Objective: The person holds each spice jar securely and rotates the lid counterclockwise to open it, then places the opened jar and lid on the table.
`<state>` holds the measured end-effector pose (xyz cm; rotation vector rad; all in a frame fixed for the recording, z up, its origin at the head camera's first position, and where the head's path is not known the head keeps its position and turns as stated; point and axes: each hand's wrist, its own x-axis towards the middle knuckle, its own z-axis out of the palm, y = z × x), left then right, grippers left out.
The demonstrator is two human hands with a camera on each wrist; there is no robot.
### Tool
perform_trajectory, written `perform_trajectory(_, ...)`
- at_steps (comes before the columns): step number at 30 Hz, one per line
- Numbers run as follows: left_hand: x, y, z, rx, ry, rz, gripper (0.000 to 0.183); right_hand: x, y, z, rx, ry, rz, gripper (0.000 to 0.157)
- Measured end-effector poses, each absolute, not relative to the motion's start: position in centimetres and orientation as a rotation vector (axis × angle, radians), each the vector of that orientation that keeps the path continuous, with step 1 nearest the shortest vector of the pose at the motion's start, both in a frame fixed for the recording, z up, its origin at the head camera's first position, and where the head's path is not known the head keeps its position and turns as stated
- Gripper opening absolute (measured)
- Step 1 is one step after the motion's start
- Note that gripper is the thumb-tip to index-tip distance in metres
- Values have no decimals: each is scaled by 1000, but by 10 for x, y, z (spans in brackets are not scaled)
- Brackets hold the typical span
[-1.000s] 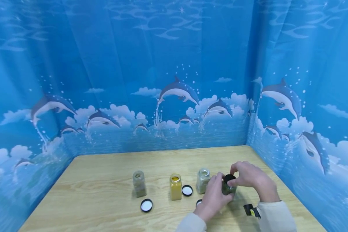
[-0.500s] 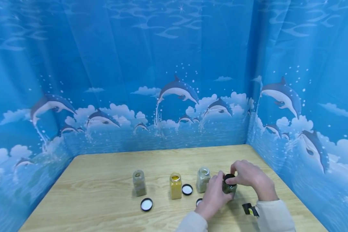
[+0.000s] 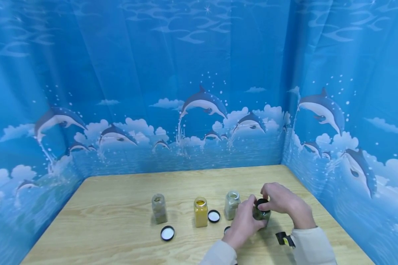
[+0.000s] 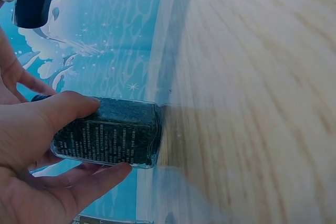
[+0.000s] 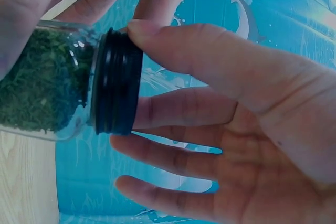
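Note:
A square glass jar of dried green herbs (image 5: pixel 44 85) stands upright on the table at the right, its black lid (image 5: pixel 118 82) on the neck. My left hand (image 3: pixel 243 222) grips the jar's body, thumb on one side and fingers on the other; printed text shows on the glass (image 4: pixel 110 137) in the left wrist view. From above, my right hand (image 3: pixel 286 204) pinches the rim of the lid between thumb and fingers, with the other fingers spread in the right wrist view. Just left of my left hand is an uncapped jar of pale contents (image 3: pixel 232 206).
Further left stand an open jar of yellow powder (image 3: pixel 201 213) and an open jar of greyish-brown contents (image 3: pixel 159 209). Two black lids lie white side up, one lid (image 3: pixel 213 216) beside the yellow jar, another lid (image 3: pixel 167 233) nearer. A third is partly hidden by my left hand.
My right hand has shifted slightly left, its fingers still on the lid. The left hand and the jar stay nearly in place.

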<state>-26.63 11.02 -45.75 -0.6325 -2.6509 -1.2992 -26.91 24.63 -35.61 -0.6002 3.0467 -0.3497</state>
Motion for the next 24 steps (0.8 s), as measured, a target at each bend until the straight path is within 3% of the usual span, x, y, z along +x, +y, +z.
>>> perform_trajectory(9,-266,108,-457,-621,-2646,-1312,46,-269,244,-358,-481,3053,-374,22)
perform_trajectory(16,-266,108,-458,-621,-2625,-1297,44,-267,241,-359,-275,3083,-306,36)
perform_trajectory(24,-267,106,-456,-636,-2640,-1361,44,-268,243,-360,-576,3133,-301,28)
